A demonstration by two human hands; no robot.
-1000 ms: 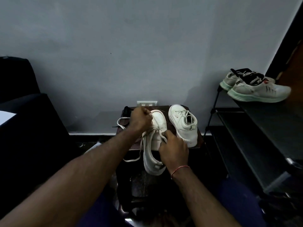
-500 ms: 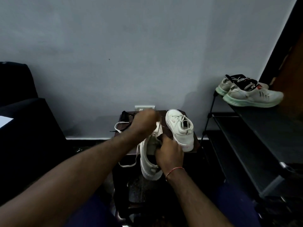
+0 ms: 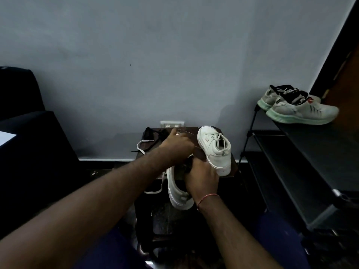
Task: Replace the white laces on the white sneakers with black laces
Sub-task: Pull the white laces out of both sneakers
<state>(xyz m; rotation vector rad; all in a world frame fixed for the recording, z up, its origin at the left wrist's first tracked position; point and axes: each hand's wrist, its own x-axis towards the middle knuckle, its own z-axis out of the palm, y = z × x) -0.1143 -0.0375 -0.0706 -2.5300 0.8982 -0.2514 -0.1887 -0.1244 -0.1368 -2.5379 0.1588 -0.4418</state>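
Two white sneakers are on a small dark stool [image 3: 234, 167]. The near sneaker [image 3: 175, 193] hangs heel-first over the stool's front edge; my right hand [image 3: 202, 177] grips its side near the opening. Above that shoe's front is my left hand [image 3: 177, 143], fingers curled as if pinching a thin lace; the lace end there is blurred. A loose white lace [image 3: 144, 146] loops off the stool's left side and hangs down. Black laces [image 3: 150, 133] lie in a heap at the stool's back left. The second sneaker [image 3: 214, 148], white-laced, stands at the right.
A grey wall with a white socket plate [image 3: 172, 124] is right behind the stool. A black shoe rack [image 3: 303, 152] at the right carries a pair of green-soled trainers [image 3: 299, 109]. A dark seat [image 3: 29, 133] fills the left side.
My left hand moved up and away from the near sneaker toward the back of the stool, drawing lace with it. The right hand kept its grip while the shoe shifted slightly.
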